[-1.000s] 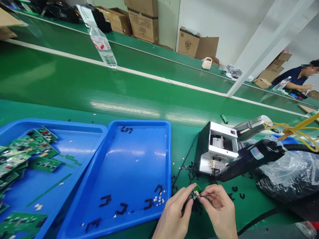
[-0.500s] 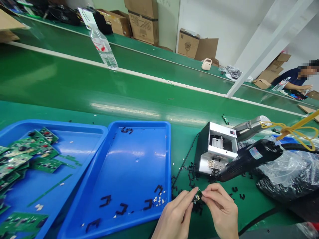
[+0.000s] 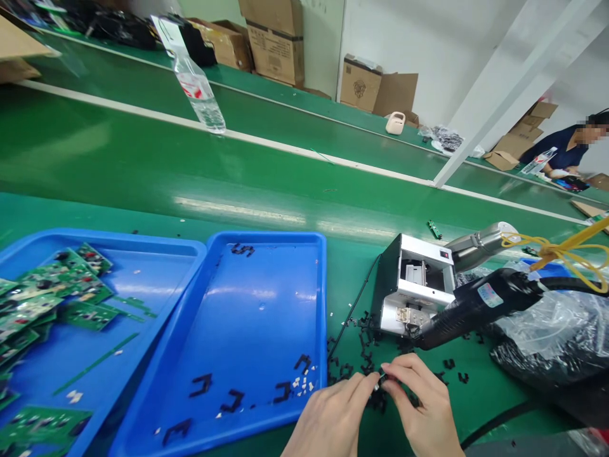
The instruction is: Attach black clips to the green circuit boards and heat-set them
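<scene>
My left hand (image 3: 333,412) and my right hand (image 3: 421,400) meet at the bottom of the view, fingertips pinched together on a small green circuit board (image 3: 378,383) that is almost hidden between them. They hover over a scatter of small black plastic clips (image 3: 361,365) on the green bench. Just beyond the fingers stands a small silver and black machine (image 3: 412,282), with a black heat gun (image 3: 476,304) lying against its front.
Two blue trays lie to the left: the near one (image 3: 247,304) holds a few black clips and white bits, the far left one (image 3: 143,304) a heap of green circuit boards (image 3: 42,298). A clear bag of parts (image 3: 552,336) sits right. A water bottle (image 3: 200,89) stands beyond; another person (image 3: 566,149) sits far right.
The small board, clearly visible between my fingers a second ago, has turned edge-on and is now nearly covered. Both hands have sunk slightly toward the bench.
</scene>
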Available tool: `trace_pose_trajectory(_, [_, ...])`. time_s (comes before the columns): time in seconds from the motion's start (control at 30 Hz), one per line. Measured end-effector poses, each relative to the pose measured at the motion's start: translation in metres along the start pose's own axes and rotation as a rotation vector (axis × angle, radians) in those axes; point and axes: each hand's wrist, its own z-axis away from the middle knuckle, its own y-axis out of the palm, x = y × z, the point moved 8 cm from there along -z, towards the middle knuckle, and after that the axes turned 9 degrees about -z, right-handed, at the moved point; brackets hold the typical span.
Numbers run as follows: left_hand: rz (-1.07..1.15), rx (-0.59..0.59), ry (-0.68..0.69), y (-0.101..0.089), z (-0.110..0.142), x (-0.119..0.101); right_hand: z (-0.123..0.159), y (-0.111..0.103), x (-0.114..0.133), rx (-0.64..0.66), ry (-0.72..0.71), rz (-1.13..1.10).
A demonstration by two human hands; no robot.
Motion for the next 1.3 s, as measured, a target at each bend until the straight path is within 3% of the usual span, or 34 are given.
trace_pose_trajectory(0.17, [0.084,0.054,-0.068,-0.004,0.003,0.003,-0.003,0.003,-0.003,0.072,0.060,-0.010])
trace_pose_trajectory(0.23, [0.278,0.111,-0.123,-0.006,0.002,0.006,-0.004,0.002,-0.002,0.093,0.077,-0.013])
trace_pose_trajectory(0.33, [0.781,0.171,-0.277,-0.004,0.001,0.014,-0.006,-0.001,0.003,0.109,0.058,-0.029])
trace_pose_trajectory(0.47, [1.424,0.295,-0.621,0.031,0.008,0.020,-0.002,-0.004,0.012,0.110,-0.030,-0.051])
trace_pose_trajectory(0.6, [1.683,0.451,-0.632,0.059,0.009,0.001,0.003,-0.008,0.017,0.093,-0.122,-0.051])
trace_pose_trajectory(0.73, [1.718,0.338,-0.557,0.062,0.003,-0.003,0.001,-0.014,0.020,0.084,-0.201,-0.003])
trace_pose_trajectory(0.87, [1.664,0.184,-0.577,0.057,-0.003,0.003,-0.004,-0.017,0.027,0.070,-0.193,0.034])
trace_pose_trajectory(0.93, [1.658,0.096,-0.590,0.050,-0.007,0.005,-0.007,-0.032,0.035,-0.125,-0.191,0.066])
trace_pose_trajectory(1.03, [1.644,0.006,-0.586,0.039,-0.014,0.004,-0.001,-0.075,0.037,-0.708,-0.093,0.143])
trace_pose_trajectory(1.07, [1.642,-0.013,-0.582,0.037,-0.016,0.004,0.001,-0.085,0.032,-0.839,-0.040,0.111])
trace_pose_trajectory(1.1, [1.639,-0.028,-0.577,0.035,-0.018,0.003,-0.003,-0.090,0.025,-0.870,0.003,0.039])
trace_pose_trajectory(1.23, [1.617,-0.073,-0.561,0.036,-0.023,0.004,-0.034,-0.079,-0.014,-0.522,0.213,-0.227])
trace_pose_trajectory(1.3, [1.607,-0.090,-0.562,0.040,-0.026,0.006,-0.038,-0.077,-0.022,-0.487,0.197,-0.298])
